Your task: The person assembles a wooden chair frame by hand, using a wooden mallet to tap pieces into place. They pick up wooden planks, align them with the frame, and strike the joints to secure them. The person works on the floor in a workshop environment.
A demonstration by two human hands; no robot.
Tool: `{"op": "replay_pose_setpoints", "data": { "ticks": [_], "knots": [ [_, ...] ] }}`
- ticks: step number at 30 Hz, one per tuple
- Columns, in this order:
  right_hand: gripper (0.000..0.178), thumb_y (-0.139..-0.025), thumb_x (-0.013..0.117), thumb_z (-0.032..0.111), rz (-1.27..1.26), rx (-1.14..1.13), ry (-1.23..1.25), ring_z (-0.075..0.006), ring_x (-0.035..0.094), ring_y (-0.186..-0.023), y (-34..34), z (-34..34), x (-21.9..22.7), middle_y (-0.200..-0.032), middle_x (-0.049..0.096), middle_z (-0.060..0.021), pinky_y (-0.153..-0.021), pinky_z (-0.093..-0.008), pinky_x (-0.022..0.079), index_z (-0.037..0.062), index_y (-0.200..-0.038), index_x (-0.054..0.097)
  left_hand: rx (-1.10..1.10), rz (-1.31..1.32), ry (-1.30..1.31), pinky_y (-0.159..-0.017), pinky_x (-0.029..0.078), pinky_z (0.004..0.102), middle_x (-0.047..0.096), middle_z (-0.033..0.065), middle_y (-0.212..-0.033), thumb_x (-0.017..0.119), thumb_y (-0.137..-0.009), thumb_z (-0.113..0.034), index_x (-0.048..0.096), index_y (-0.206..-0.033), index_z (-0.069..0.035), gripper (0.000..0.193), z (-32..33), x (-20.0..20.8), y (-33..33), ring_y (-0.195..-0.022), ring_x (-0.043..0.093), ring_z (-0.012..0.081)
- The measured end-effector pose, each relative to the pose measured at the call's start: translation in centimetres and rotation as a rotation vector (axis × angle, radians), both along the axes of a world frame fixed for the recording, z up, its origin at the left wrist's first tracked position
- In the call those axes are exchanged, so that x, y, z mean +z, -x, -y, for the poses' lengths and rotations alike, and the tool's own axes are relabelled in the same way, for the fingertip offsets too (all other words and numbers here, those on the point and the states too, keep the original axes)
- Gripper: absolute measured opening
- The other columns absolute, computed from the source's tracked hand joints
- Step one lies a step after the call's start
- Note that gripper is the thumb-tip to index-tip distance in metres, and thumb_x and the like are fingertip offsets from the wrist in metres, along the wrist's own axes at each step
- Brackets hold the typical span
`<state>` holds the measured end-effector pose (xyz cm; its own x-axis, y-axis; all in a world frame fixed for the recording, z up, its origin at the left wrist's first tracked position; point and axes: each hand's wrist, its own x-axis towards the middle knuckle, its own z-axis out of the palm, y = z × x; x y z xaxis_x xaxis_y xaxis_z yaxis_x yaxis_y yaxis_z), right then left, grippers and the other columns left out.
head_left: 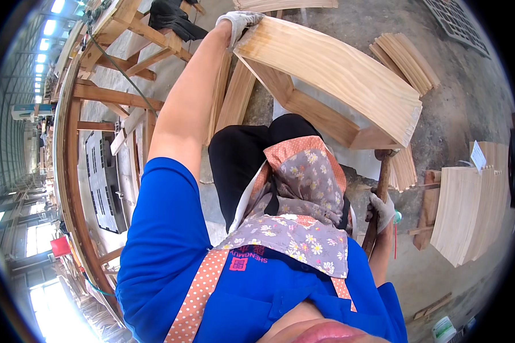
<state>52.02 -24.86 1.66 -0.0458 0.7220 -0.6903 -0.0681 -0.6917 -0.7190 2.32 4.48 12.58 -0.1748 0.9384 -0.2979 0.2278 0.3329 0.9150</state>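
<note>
Stretching rightward from the gloved left hand point(241, 24), which holds its far corner, is an open wooden frame point(332, 63). Right of the gloved right hand point(383, 210) sits a stack of pale boards point(462, 214). That hand grips a wooden-handled hammer point(382, 184), its head just ahead, close by the frame's near corner.

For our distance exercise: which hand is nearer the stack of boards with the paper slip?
Right. The right hand, gripping a wooden handle, is left of the stack of boards; the left hand, on the wooden frame, is up-left, much farther away.
</note>
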Motion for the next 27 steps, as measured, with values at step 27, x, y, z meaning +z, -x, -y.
{"op": "replay_pose_setpoints", "data": {
  "ticks": [27],
  "knots": [
    [0.03,-0.08,0.069,0.02,0.016,-0.029,0.095,-0.0102,0.048,-0.046,-0.7,2.0,-2.3,-0.064,0.051,-0.0015,-0.041,-0.0259,0.04,0.0053,-0.101,0.052,-0.788,-1.103,-0.036,-0.092,0.044,0.0356,0.067,0.0138,-0.108,0.053,-0.078,-0.071,0.065,-0.116,-0.006,0.076,-2.5,2.3,-12.1,-0.103,0.062,0.0252]
  ]
}}
